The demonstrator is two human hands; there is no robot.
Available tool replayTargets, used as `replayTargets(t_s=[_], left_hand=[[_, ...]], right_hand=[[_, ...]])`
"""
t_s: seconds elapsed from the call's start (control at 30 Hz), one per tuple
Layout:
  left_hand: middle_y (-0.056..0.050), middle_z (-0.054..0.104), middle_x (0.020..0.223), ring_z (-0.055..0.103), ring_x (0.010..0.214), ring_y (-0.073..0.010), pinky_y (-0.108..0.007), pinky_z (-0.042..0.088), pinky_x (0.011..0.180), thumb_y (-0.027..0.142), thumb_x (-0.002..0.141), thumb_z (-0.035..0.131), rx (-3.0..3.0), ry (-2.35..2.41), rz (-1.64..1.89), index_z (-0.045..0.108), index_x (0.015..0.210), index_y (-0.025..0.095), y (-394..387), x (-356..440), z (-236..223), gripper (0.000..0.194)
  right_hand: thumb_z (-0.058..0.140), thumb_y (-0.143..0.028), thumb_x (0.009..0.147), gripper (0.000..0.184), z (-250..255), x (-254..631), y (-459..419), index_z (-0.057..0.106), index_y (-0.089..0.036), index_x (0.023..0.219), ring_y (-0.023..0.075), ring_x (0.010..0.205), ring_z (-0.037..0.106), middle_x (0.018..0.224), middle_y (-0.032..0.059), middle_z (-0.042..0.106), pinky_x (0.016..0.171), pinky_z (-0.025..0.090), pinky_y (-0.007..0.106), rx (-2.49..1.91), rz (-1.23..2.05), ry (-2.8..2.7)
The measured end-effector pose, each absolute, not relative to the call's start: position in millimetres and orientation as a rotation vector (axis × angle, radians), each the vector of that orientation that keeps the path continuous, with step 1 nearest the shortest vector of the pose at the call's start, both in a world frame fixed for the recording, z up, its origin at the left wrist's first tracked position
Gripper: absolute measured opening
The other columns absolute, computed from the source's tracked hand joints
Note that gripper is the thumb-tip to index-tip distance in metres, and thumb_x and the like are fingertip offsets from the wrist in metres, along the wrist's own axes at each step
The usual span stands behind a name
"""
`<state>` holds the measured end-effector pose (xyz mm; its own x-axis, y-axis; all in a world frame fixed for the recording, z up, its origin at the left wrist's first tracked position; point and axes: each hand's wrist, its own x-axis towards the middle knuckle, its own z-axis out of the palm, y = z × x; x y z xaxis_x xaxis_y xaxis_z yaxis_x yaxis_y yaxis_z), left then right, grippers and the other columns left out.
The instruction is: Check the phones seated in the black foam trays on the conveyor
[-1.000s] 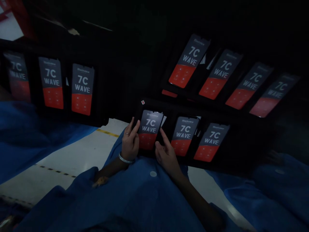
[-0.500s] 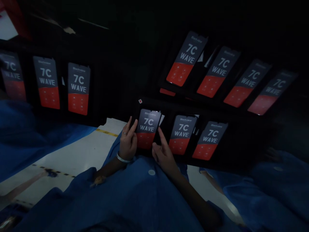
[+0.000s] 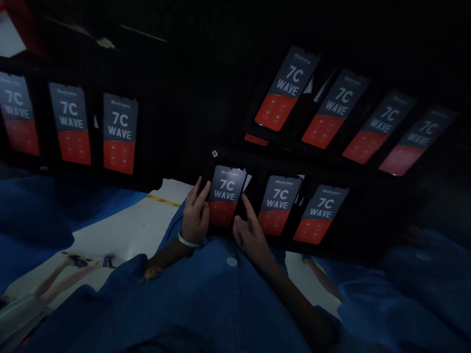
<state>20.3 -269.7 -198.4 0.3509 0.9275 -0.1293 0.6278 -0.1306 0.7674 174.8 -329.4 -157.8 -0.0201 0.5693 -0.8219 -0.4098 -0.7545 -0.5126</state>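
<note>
A smartphone (image 3: 224,196) with a lit grey-and-red screen reading "Blackview 7C WAVE" lies face up in front of me. Along its left edge rests my left hand (image 3: 196,213), its fingers stretched and spread, with a ring and a pale wristband. At the right edge, my right hand (image 3: 252,230) points its index finger at the phone's side; the other fingers are curled. Neither hand is seen gripping the phone. To the right lie a second phone (image 3: 279,205) and a third phone (image 3: 321,214) with the same screen.
Behind, a tilted row of several phones (image 3: 287,88) stretches right. More phones (image 3: 119,133) lie at the left. A red-and-white object (image 3: 18,34) is at the upper left. Blue-clothed people (image 3: 401,299) sit on both sides; bare legs (image 3: 55,284) show at lower left.
My hands and the phone between them stay nearly still. The blue sleeve at the left has drawn back, uncovering the leftmost phone. Legs of a passing person show more at lower left.
</note>
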Motion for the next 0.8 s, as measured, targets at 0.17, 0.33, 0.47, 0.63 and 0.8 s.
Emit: replayTargets(t_s=[0.17,0.33,0.47,0.63,0.8], left_hand=[[-0.010,0.031,0.149,0.034,0.135,-0.0227,-0.045,0.035,0.108,0.015,0.092,0.032,1.833,1.360,0.504,0.031,0.143,0.024,-270,20,-199,0.052],[-0.010,0.030,0.149,0.033,0.135,-0.0231,-0.045,0.034,0.108,0.016,0.092,0.032,1.843,1.366,0.483,0.033,0.142,0.023,-270,20,-201,0.050],[-0.009,0.027,0.150,0.032,0.135,-0.0234,-0.044,0.035,0.108,0.017,0.092,0.032,1.842,1.363,0.451,0.040,0.138,0.023,-269,20,-202,0.048],[-0.008,0.027,0.150,0.032,0.135,-0.0229,-0.042,0.031,0.110,0.020,0.092,0.032,1.838,1.348,0.477,0.041,0.137,0.023,-269,19,-205,0.046],[-0.009,0.028,0.150,0.033,0.135,-0.0217,-0.042,0.031,0.111,0.024,0.094,0.032,1.833,1.313,0.551,0.041,0.137,0.023,-270,17,-207,0.044]], right_hand=[[0.049,-0.044,0.090,0.073,-158,175,-330,0.007,-0.028,0.148,0.0061,0.037,0.032,0.047,-0.0111,0.040,0.037,0.028,0.015,-1.561,1.851,-0.174],[0.048,-0.043,0.090,0.072,-159,174,-330,0.008,-0.028,0.148,0.0061,0.036,0.031,0.045,-0.0115,0.039,0.036,0.028,0.015,-1.577,1.835,-0.196],[0.048,-0.044,0.089,0.074,-160,173,-330,0.008,-0.026,0.148,0.0062,0.034,0.031,0.043,-0.0120,0.038,0.034,0.027,0.014,-1.574,1.799,-0.246],[0.048,-0.046,0.089,0.073,-161,172,-331,0.010,-0.028,0.148,0.0062,0.032,0.029,0.043,-0.0119,0.039,0.031,0.027,0.014,-1.573,1.776,-0.313],[0.046,-0.048,0.087,0.073,-163,170,-333,0.011,-0.028,0.148,0.0064,0.028,0.025,0.041,-0.0129,0.038,0.027,0.023,0.013,-1.533,1.740,-0.367]])
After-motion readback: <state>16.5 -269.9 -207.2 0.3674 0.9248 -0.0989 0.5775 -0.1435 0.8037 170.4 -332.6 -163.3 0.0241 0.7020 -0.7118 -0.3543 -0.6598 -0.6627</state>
